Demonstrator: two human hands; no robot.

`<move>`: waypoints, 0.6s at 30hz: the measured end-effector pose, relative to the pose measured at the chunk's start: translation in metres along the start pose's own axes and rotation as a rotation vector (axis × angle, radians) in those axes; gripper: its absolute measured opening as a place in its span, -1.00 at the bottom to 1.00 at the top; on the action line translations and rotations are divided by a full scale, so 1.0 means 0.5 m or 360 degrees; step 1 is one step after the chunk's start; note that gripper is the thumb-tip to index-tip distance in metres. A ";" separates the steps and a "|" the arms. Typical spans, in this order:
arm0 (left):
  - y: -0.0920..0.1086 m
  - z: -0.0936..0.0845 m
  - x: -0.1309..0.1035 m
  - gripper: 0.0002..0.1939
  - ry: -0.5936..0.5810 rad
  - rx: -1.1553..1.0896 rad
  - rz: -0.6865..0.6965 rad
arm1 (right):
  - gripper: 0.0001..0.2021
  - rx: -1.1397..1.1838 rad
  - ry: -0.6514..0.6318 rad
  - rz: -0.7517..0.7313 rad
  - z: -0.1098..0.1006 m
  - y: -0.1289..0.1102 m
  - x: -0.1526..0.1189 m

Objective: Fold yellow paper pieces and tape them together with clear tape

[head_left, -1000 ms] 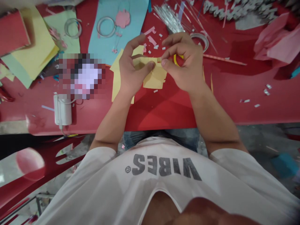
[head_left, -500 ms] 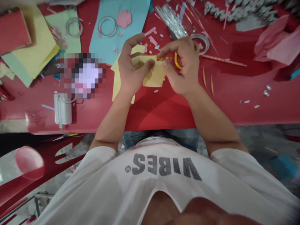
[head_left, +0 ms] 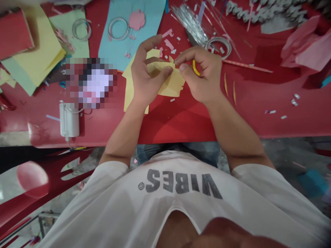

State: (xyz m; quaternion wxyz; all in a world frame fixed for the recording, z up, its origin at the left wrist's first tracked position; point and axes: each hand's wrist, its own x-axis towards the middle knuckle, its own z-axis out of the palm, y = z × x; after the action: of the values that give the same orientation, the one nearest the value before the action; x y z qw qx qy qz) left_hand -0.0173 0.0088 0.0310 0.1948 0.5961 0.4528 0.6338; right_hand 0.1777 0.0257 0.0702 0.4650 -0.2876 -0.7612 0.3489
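Observation:
A piece of yellow paper (head_left: 172, 83) with a notched right edge is held just above the red table. My left hand (head_left: 147, 74) pinches its upper left part between thumb and fingers. At the paper's top right corner, the thumb and forefinger of my right hand (head_left: 203, 74) are closed on the edge, by a small raised flap (head_left: 171, 59). A yellow curved loop (head_left: 196, 69) shows beside my right palm; the rest of it is hidden, so its kind is unclear. More yellow paper (head_left: 128, 93) lies beneath my left hand.
Tape rolls (head_left: 118, 29) and a pink paper flower (head_left: 137, 20) lie on a blue sheet (head_left: 106, 48). Silver tinsel strips (head_left: 190, 22) and pink scraps are farther back. A white power bank-like box (head_left: 69, 120) sits left, pink crumpled paper (head_left: 301, 48) right.
My right hand has shifted slightly along the paper's top edge, and the small flap there now stands up. The paper is tilted a little; my left hand stays almost in place.

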 end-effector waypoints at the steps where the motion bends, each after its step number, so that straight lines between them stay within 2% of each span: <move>1: -0.004 0.001 0.001 -0.37 -0.0011 -0.0002 -0.0007 | -0.89 -0.0008 -0.0010 0.0005 0.000 0.001 0.000; 7: -0.002 0.000 -0.004 -0.32 -0.0060 -0.0037 -0.0033 | -0.89 -0.0086 -0.0076 0.0108 -0.001 0.007 -0.003; 13: 0.003 -0.004 -0.005 -0.35 -0.0020 -0.0015 -0.0046 | -0.91 -0.0076 -0.0081 0.0038 0.000 0.007 -0.001; 15: 0.013 -0.013 -0.005 -0.37 -0.0141 0.0004 -0.0072 | -0.91 -0.0150 -0.0083 0.0058 0.002 0.009 -0.001; 18: 0.033 -0.026 -0.001 -0.38 -0.0560 0.0053 -0.0150 | -0.87 -0.0301 -0.0070 0.0097 0.006 0.014 -0.002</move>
State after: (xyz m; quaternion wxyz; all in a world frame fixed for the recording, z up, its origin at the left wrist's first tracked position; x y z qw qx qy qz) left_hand -0.0246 -0.0044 0.0458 0.2906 0.6790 0.4496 0.5023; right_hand 0.1761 0.0282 0.0631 0.4082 -0.3456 -0.7916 0.2956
